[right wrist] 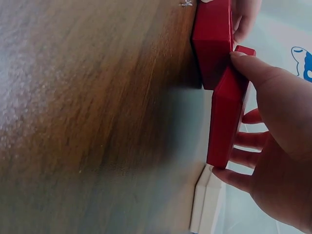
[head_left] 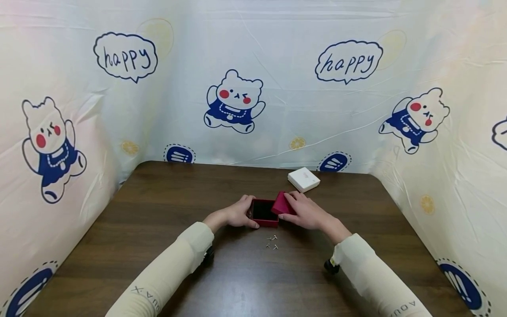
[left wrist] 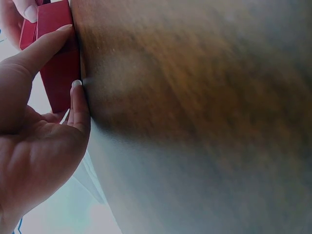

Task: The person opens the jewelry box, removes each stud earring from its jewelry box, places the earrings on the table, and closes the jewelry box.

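A small red box (head_left: 265, 223) with a black lining stands on the table, its top side uncovered. My left hand (head_left: 239, 213) grips it at its left end, thumb along the near side and fingers round the far side. In the left wrist view, the thumb lies across the red wall of the box (left wrist: 59, 73). My right hand (head_left: 304, 211) holds the red lid (head_left: 282, 204), tilted over the right end of the box. The right wrist view shows thumb and fingers on opposite sides of the lid (right wrist: 225, 117), close against the box's end.
Several tiny silvery metal pieces (head_left: 275, 247) lie on the brown table (head_left: 166, 193) just in front of the red box. Behind the right hand is a flat white box (head_left: 303, 178). A printed curtain (head_left: 277, 53) surrounds the table's back and sides.
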